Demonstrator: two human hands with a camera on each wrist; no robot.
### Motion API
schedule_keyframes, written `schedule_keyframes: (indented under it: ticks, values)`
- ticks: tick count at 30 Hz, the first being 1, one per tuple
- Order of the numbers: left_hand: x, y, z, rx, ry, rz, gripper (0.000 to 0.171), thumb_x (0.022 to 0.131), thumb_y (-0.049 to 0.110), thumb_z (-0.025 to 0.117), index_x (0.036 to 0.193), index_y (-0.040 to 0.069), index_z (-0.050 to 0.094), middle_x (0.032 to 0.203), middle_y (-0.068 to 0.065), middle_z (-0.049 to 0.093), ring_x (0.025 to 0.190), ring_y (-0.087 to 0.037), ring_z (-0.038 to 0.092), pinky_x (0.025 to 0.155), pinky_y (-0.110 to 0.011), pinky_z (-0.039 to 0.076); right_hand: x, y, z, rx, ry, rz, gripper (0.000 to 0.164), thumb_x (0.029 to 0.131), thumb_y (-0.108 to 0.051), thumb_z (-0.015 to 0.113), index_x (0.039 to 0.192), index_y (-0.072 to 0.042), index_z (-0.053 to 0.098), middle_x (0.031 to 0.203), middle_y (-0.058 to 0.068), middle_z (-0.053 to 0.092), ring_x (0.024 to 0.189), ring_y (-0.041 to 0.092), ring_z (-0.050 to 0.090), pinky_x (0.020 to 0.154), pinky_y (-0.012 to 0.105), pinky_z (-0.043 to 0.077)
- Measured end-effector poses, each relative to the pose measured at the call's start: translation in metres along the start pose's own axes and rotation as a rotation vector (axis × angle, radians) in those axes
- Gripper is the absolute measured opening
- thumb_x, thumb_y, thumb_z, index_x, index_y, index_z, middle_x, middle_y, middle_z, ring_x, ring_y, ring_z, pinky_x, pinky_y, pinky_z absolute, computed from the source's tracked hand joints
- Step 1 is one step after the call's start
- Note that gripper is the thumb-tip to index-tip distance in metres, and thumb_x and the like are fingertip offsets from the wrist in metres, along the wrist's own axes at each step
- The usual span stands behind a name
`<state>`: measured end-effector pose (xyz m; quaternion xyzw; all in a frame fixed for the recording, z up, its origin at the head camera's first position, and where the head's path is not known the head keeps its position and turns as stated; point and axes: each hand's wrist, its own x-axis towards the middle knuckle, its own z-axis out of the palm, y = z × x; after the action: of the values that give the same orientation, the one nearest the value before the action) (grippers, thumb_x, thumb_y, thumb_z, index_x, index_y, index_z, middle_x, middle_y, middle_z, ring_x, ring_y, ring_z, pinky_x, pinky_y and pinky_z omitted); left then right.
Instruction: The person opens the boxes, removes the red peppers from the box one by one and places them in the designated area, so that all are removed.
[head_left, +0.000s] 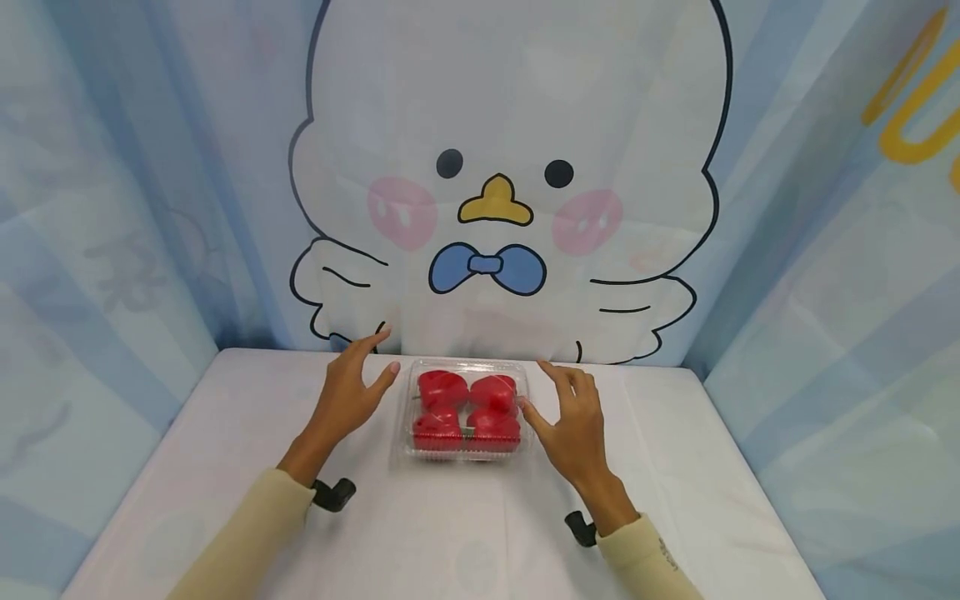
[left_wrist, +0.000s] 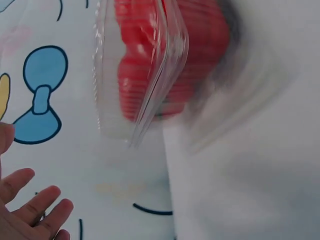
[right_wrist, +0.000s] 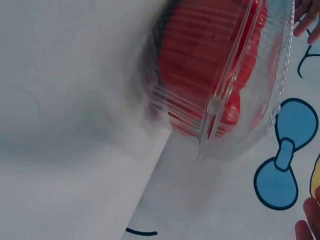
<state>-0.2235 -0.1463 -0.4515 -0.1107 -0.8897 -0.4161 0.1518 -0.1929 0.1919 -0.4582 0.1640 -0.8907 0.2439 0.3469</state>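
A clear plastic clamshell box point(head_left: 467, 454) sits on the table, lid closed, with several glossy red rounded pieces point(head_left: 442, 389) inside and a bit of green between them. To the left of the box, my left hand point(head_left: 348, 396) hovers with thumb and fingers spread and nothing in its grasp. My right hand point(head_left: 576, 425) is on the other side, its thumb tip right at the box's right edge and its fingers loosely bent. Both wrist views show the box from the side, its ribbed wall point(right_wrist: 195, 70) and lid rim point(left_wrist: 162, 75) facing the cameras.
White cloth covers the table point(head_left: 450, 533). Right behind its far edge hangs a curtain point(head_left: 495, 83) printed with a white bird wearing a blue bow tie point(head_left: 486, 265). More blue-and-white curtain point(head_left: 90, 275) encloses both sides. A black wrist mount point(head_left: 333, 494) projects from the left wrist.
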Motion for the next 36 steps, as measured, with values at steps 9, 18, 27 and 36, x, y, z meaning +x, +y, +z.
schedule_keyframes:
  ticks: [9,18,27,36]
  values:
    - [-0.018,-0.015,0.019,-0.452,-0.075,-0.281,0.053,0.109,0.025,0.060,0.159,0.014,0.047,0.164,-0.012,0.050,0.154,-0.034,0.046,0.131,-0.059,0.032,-0.022,-0.015,0.008,0.121,0.060,-0.028,0.059,0.080,-0.022,0.094,0.133,-0.011,0.072,0.118,0.011,0.070,0.110,0.025,0.063,0.091,0.045,0.061]
    - [-0.034,-0.033,0.046,-0.708,-0.068,-0.412,0.049,0.111,0.013,0.053,0.160,0.013,0.046,0.165,-0.010,0.049,0.153,-0.029,0.049,0.105,-0.004,0.045,-0.044,-0.027,0.015,0.185,0.039,-0.022,0.051,0.075,-0.018,0.097,0.121,-0.013,0.077,0.112,0.007,0.069,0.106,0.020,0.062,0.088,0.041,0.057]
    - [-0.046,-0.042,0.058,-0.899,-0.078,-0.520,0.053,0.112,0.010,0.051,0.163,0.016,0.040,0.169,-0.008,0.044,0.156,-0.027,0.044,0.109,-0.009,0.047,-0.053,-0.045,0.021,0.202,-0.032,-0.045,0.045,0.073,-0.016,0.099,0.113,-0.013,0.079,0.104,0.001,0.070,0.099,0.016,0.058,0.085,0.034,0.050]
    - [-0.054,-0.042,0.065,-1.057,-0.098,-0.572,0.055,0.111,0.005,0.051,0.163,0.014,0.039,0.169,-0.004,0.044,0.158,-0.018,0.039,0.111,-0.012,0.047,-0.060,-0.052,0.031,0.165,-0.092,-0.066,0.034,0.071,-0.017,0.100,0.100,-0.016,0.083,0.093,-0.004,0.068,0.094,0.015,0.059,0.079,0.032,0.049]
